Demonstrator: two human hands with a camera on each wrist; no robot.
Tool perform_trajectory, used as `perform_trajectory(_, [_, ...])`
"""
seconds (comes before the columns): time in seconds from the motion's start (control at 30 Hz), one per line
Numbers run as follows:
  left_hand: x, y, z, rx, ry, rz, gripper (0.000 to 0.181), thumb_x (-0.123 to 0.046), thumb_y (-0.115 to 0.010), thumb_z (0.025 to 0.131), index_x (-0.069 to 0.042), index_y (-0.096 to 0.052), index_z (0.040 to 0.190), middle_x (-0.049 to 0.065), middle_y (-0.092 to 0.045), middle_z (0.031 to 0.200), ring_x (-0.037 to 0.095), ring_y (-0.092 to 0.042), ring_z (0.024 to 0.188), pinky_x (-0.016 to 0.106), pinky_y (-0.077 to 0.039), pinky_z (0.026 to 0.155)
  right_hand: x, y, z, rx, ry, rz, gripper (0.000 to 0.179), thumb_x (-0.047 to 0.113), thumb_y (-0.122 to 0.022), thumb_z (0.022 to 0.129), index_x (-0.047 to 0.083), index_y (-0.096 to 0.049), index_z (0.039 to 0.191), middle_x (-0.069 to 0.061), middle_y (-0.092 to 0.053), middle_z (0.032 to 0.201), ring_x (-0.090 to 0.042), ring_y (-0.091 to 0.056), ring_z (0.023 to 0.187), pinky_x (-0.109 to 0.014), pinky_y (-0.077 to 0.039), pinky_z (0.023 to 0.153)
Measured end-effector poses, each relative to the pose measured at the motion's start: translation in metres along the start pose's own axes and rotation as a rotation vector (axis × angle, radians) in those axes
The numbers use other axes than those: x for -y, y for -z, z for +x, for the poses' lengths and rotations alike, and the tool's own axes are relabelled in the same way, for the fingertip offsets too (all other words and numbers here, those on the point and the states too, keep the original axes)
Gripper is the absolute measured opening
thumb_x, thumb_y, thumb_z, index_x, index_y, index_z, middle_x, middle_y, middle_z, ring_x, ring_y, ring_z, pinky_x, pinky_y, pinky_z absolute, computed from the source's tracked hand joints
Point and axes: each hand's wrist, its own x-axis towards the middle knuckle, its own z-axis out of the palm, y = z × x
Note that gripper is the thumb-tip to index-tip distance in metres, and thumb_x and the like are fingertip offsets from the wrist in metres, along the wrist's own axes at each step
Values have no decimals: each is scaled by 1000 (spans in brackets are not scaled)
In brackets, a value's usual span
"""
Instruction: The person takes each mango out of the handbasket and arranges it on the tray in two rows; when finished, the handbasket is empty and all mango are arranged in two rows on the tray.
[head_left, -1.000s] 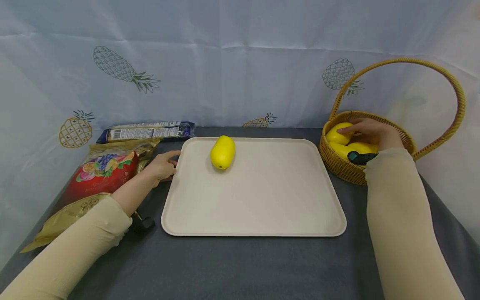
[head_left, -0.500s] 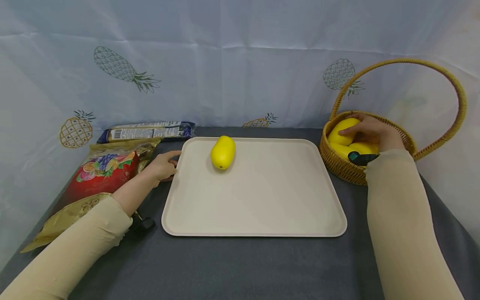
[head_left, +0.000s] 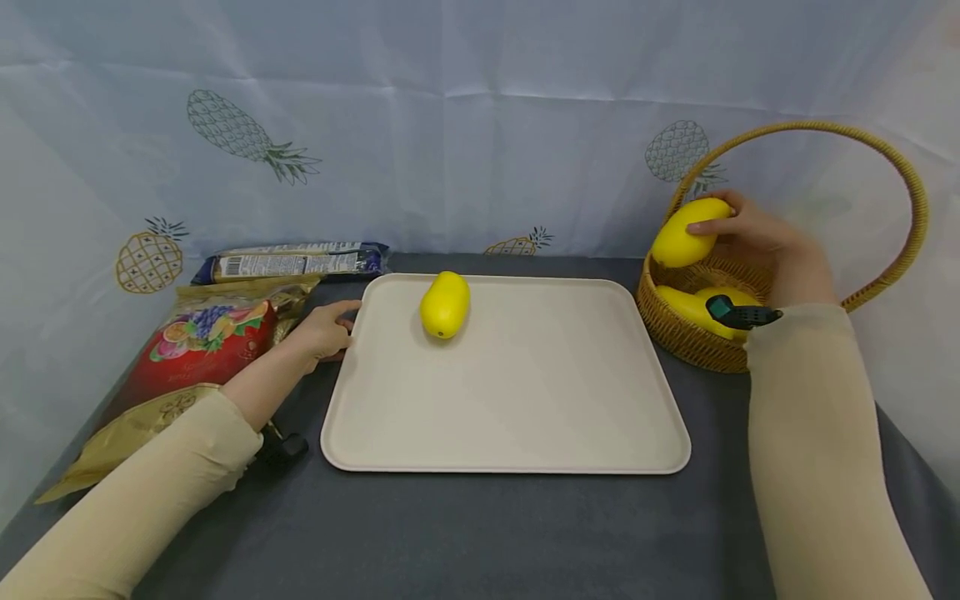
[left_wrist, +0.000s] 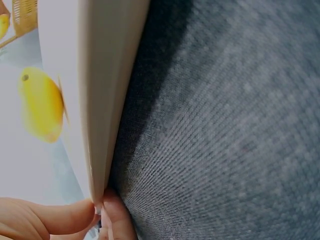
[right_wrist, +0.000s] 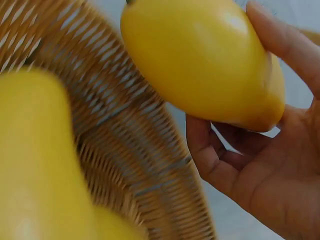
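Note:
My right hand (head_left: pixel 765 236) grips a yellow mango (head_left: pixel 684 237) just above the left rim of the wicker basket (head_left: pixel 693 352). In the right wrist view the thumb lies along one side of that mango (right_wrist: pixel 200 55) and the fingers curl under the other. Other yellow mangoes (head_left: pixel 681 302) lie lower in the basket, partly hidden by a black wrist device. At the left edge of the beige tray (head_left: pixel 517 400), my left hand (head_left: pixel 322 333) pinches the rim between thumb (left_wrist: pixel 65 216) and finger. One mango (head_left: pixel 445 305) lies on the tray near its back left.
A red and gold snack bag (head_left: pixel 210 346) lies left of the tray, under the left forearm. Behind it is a dark blue packet (head_left: pixel 296 262). The basket's tall handle (head_left: pixel 810 127) arches above the right hand. A pineapple-print curtain (head_left: pixel 465 158) hangs behind the dark tabletop (head_left: pixel 465 533).
My right hand has lifted a mango up from inside the basket to above its rim. The left hand and the tray have stayed in place.

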Motion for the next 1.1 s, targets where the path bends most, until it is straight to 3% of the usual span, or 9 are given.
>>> perform_trajectory(0.23, [1,0,0,-6,6,3,74,6,-43,95,-9,-13,160,29,-39,139,9,-33,56,26,-41,63,32,-18,-9,48,136,-36,60,10,-56,98,16,-24,149,4,-49,124,-7,-67,97,-24,-59,78])
perform_trajectory(0.57, [1,-1,-1,-11,-2,3,72,5,-43,96,-9,-13,160,30,-38,140,9,-37,59,25,-42,64,70,-55,-7,106,199,-126,59,10,-60,97,19,-31,147,1,-48,127,-10,-63,100,-22,-57,83])
perform_trajectory(0.8, [-1,0,-1,-11,-10,18,73,7,-43,95,-8,-13,160,31,-38,139,11,-36,59,27,-42,63,79,-83,-1,121,223,-179,59,14,-65,94,22,-36,146,2,-47,128,-12,-59,106,-19,-55,85])
perform_trajectory(1.03, [1,1,2,-3,12,11,74,6,-44,96,-10,-12,160,29,-37,140,20,-49,91,25,-47,69,77,-117,10,175,227,-222,63,17,-68,92,20,-36,146,-5,-47,132,-19,-58,110,-24,-56,87])
perform_trajectory(1.1, [3,1,3,-5,14,10,73,6,-44,96,-10,-12,160,28,-37,140,20,-49,88,25,-46,69,75,-126,13,189,227,-234,63,18,-69,91,20,-37,145,-7,-47,132,-21,-58,111,-25,-56,87])
